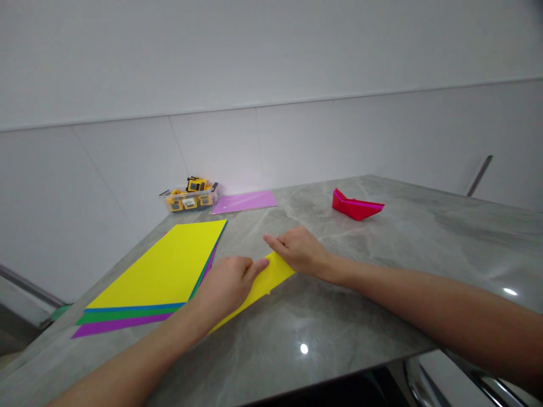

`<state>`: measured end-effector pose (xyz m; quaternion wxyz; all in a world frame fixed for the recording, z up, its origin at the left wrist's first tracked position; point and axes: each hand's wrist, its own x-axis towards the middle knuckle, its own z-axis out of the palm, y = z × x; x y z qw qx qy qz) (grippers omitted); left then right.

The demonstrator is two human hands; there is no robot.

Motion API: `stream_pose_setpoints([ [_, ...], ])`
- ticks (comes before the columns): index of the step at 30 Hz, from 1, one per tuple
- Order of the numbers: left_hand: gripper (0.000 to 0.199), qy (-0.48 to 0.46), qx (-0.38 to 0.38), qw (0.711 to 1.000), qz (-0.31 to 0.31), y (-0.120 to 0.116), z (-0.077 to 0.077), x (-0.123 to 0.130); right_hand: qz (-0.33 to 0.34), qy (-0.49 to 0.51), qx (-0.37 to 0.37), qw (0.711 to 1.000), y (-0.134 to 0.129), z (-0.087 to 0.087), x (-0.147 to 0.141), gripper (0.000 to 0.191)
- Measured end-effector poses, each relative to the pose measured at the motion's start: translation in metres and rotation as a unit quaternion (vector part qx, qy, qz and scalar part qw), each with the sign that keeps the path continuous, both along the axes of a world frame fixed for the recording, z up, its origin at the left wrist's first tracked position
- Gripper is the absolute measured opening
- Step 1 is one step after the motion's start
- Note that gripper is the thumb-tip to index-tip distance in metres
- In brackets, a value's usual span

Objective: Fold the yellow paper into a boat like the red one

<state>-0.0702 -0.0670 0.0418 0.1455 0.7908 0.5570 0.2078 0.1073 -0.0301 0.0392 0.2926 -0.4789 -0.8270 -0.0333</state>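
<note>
A folded strip of yellow paper lies slantwise low over the grey table, between my two hands. My left hand grips it along its near-left part, thumb laid on top and fingers curled. At the strip's far right end my right hand is closed on it, thumb pointing left. The fingers under the paper are hidden. Left of my left hand is a stack of coloured paper, with yellow on top and blue, green and purple edges below. A red folded paper boat with a pink edge stands farther back on the right.
At the back left stands a clear plastic box with yellow and black toy vehicles. Beside it lies a flat pink-purple packet. The grey marbled table meets a white wall behind. A dark and metallic thing sits at the near edge.
</note>
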Motion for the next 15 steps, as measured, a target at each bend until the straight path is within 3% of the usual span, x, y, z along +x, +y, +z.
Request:
stream_pose_setpoints([
  [9, 0.060, 0.006, 0.114, 0.984, 0.135, 0.017, 0.011, -0.009, 0.007, 0.113, 0.055, 0.992, 0.004, -0.002, 0.000, 0.053],
  [15, 0.059, -0.054, 0.150, 0.980, 0.122, 0.018, 0.007, -0.008, 0.062, 0.185, 0.095, 0.976, -0.007, -0.006, 0.000, 0.049],
])
